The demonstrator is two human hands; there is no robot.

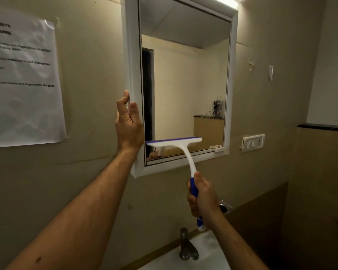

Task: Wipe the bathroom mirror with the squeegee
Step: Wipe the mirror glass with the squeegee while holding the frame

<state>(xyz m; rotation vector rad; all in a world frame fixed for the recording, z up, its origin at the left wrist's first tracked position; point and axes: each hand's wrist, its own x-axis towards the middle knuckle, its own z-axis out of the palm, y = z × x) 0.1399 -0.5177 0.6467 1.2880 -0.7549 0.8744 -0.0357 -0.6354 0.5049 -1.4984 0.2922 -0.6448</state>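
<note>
The T-shaped white plastic squeegee (176,145), blue-edged, is laid against the lower glass of the rectangular mirror (185,84). Its blue handle is gripped by the right hand (202,195). The white frame's left edge is pinched by the left hand (128,121). A metal tap (186,245) is seen below.

Dim warm room, bright lamp (227,0) glaring above; wide-angle bending, soft blur

We have just one camera, up on the person's head. We look forward at the wall, close to the mirror (185,90), with the sink (183,262) down low.
</note>
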